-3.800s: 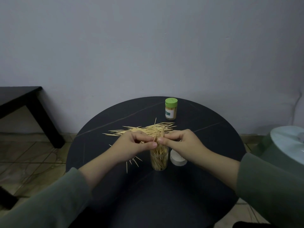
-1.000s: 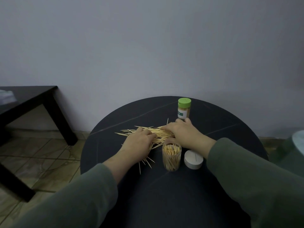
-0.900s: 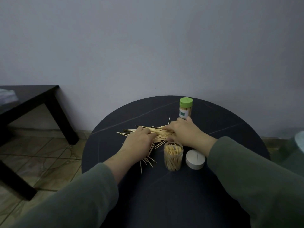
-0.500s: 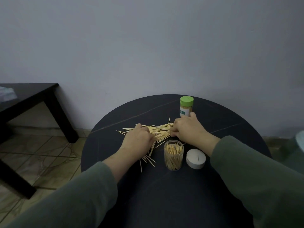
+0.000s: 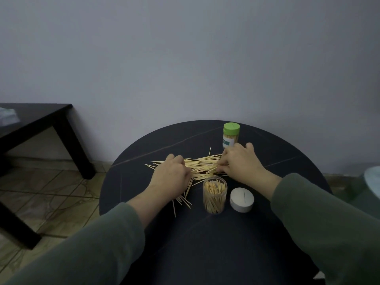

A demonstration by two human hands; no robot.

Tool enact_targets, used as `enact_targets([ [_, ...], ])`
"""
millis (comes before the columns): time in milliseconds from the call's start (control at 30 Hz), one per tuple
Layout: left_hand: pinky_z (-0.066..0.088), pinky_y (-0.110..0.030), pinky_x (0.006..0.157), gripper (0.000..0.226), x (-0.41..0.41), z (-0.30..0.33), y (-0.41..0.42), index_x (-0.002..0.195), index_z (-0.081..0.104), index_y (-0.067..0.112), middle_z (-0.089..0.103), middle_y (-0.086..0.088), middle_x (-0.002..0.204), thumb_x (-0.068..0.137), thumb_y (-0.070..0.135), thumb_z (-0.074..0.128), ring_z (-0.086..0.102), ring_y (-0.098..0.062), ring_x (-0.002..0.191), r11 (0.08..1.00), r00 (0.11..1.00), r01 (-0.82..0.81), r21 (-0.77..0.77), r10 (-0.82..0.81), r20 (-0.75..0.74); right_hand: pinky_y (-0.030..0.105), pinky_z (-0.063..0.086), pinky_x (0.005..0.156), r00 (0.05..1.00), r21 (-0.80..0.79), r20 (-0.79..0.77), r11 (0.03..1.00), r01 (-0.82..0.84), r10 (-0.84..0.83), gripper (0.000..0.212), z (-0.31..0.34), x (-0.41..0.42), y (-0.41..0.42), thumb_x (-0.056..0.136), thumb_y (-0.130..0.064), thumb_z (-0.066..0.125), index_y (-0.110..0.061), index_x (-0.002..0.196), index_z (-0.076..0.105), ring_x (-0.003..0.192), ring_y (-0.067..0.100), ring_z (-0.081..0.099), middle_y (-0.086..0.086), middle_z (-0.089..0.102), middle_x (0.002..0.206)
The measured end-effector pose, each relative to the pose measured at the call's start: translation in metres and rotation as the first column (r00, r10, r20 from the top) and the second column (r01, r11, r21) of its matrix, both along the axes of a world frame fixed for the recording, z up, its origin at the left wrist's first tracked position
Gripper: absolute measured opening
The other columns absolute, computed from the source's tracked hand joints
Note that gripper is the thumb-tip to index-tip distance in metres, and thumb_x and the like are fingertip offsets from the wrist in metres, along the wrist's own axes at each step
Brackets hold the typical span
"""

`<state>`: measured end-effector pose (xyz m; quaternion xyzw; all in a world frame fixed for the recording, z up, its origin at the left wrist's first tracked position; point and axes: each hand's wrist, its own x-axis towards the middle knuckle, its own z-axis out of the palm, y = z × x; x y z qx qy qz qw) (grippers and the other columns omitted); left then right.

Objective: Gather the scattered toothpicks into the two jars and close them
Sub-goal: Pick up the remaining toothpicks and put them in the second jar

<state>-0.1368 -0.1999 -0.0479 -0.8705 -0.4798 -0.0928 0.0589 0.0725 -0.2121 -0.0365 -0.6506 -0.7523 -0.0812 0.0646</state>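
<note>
A pile of loose toothpicks [image 5: 202, 164] lies across the middle of the round black table [image 5: 205, 243]. My left hand [image 5: 171, 175] rests on the pile's left end with curled fingers gathering toothpicks. My right hand [image 5: 239, 161] closes its fingertips on the pile's right end. In front of the pile stands an open clear jar [image 5: 214, 195], partly filled with upright toothpicks. Its white lid [image 5: 242, 199] lies just to its right. A second jar with a green lid [image 5: 231, 135] stands closed behind my right hand.
A few stray toothpicks [image 5: 182, 201] lie near my left wrist. A dark side table [image 5: 35, 120] stands at the left over a tiled floor. A pale round object [image 5: 372, 182] shows at the right edge.
Earlier both hands held a bundle over the open jar. Since then they have gone down to the pile on the table and drawn closer together along it.
</note>
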Motion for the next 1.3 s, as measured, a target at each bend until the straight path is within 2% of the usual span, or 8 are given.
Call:
enact_targets([
  [367, 0.046, -0.024, 0.071, 0.034, -0.003, 0.001, -0.002, 0.102, 0.071, 0.026, 0.061, 0.009, 0.096, 0.099, 0.043, 0.042, 0.047, -0.009, 0.088, 0.998, 0.988, -0.035, 0.055, 0.026, 0.154, 0.040, 0.031, 0.094, 0.994, 0.036, -0.101, 0.998, 0.056, -0.052, 0.032, 0.010, 0.005, -0.011, 0.091, -0.046, 0.058, -0.032, 0.119, 0.067, 0.106, 0.015, 0.052, -0.007, 0.065, 0.112],
  [600, 0.044, -0.024, 0.077, 0.030, 0.003, 0.004, -0.010, 0.113, 0.070, 0.032, 0.057, 0.011, 0.105, 0.097, 0.045, 0.048, 0.047, -0.007, 0.098, 0.999, 0.958, -0.023, -0.027, 0.030, 0.284, 0.042, 0.025, 0.103, 0.931, -0.016, -0.355, 0.996, 0.090, -0.089, 0.031, 0.019, 0.005, -0.021, 0.090, -0.045, 0.059, -0.033, 0.118, 0.067, 0.119, 0.015, 0.048, -0.008, 0.064, 0.122],
  [800, 0.044, -0.022, 0.082, 0.024, 0.008, 0.016, -0.020, 0.110, 0.072, 0.025, 0.064, 0.013, 0.104, 0.093, 0.037, 0.059, 0.056, -0.002, 0.097, 0.966, 0.723, 0.057, -0.253, 0.135, 0.677, 0.050, 0.040, 0.104, 0.656, -0.083, -0.749, 0.995, 0.053, -0.098, 0.032, 0.022, 0.006, -0.034, 0.085, -0.043, 0.067, -0.029, 0.113, 0.070, 0.117, 0.015, 0.054, -0.009, 0.068, 0.115],
  [933, 0.045, -0.015, 0.080, 0.018, 0.007, 0.029, -0.031, 0.104, 0.073, 0.026, 0.069, 0.016, 0.101, 0.091, 0.033, 0.062, 0.060, 0.003, 0.099, 0.935, 0.528, 0.177, -0.308, 0.174, 0.831, 0.029, 0.051, 0.087, 0.412, -0.015, -0.911, 1.000, 0.021, -0.022, 0.021, 0.031, 0.007, -0.056, 0.085, -0.028, 0.068, -0.027, 0.106, 0.070, 0.101, 0.006, 0.061, -0.012, 0.069, 0.100],
  [1033, 0.044, -0.005, 0.073, 0.014, 0.008, 0.038, -0.039, 0.102, 0.071, 0.031, 0.071, 0.020, 0.093, 0.091, 0.029, 0.063, 0.061, 0.013, 0.092, 0.886, 0.407, 0.292, -0.360, 0.225, 0.885, 0.029, 0.049, 0.090, 0.268, 0.037, -0.963, 0.998, 0.051, 0.022, 0.019, 0.041, 0.013, -0.067, 0.085, -0.025, 0.068, -0.027, 0.103, 0.070, 0.101, 0.005, 0.062, -0.012, 0.070, 0.100],
  [1100, 0.047, -0.007, 0.076, 0.015, 0.009, 0.041, -0.043, 0.102, 0.072, 0.029, 0.072, 0.016, 0.092, 0.090, 0.028, 0.064, 0.063, 0.014, 0.081, 0.853, 0.390, 0.356, -0.382, 0.236, 0.890, 0.031, 0.047, 0.093, 0.197, 0.060, -0.979, 0.995, 0.075, 0.044, 0.018, 0.046, 0.014, -0.071, 0.085, -0.023, 0.067, -0.025, 0.103, 0.071, 0.102, 0.006, 0.063, -0.012, 0.072, 0.098],
  [1200, 0.048, -0.019, 0.090, 0.019, 0.009, 0.038, -0.041, 0.105, 0.074, 0.025, 0.073, 0.013, 0.102, 0.088, 0.027, 0.066, 0.064, 0.005, 0.099, 0.809, 0.447, 0.417, -0.415, 0.215, 0.868, 0.021, 0.046, 0.087, 0.132, 0.071, -0.989, 0.997, 0.042, 0.065, 0.016, 0.047, 0.010, -0.076, 0.084, -0.024, 0.067, -0.028, 0.098, 0.071, 0.099, 0.001, 0.063, -0.014, 0.073, 0.095],
  [1300, 0.046, -0.006, 0.076, 0.021, 0.007, 0.036, -0.041, 0.108, 0.073, 0.021, 0.072, 0.013, 0.104, 0.089, 0.024, 0.064, 0.062, 0.011, 0.095, 0.741, 0.501, 0.464, -0.486, 0.233, 0.834, 0.010, 0.045, 0.072, 0.102, 0.060, -0.993, 0.998, -0.028, 0.062, 0.014, 0.044, 0.002, -0.078, 0.083, -0.024, 0.068, -0.030, 0.095, 0.072, 0.094, -0.006, 0.064, -0.016, 0.073, 0.093],
])
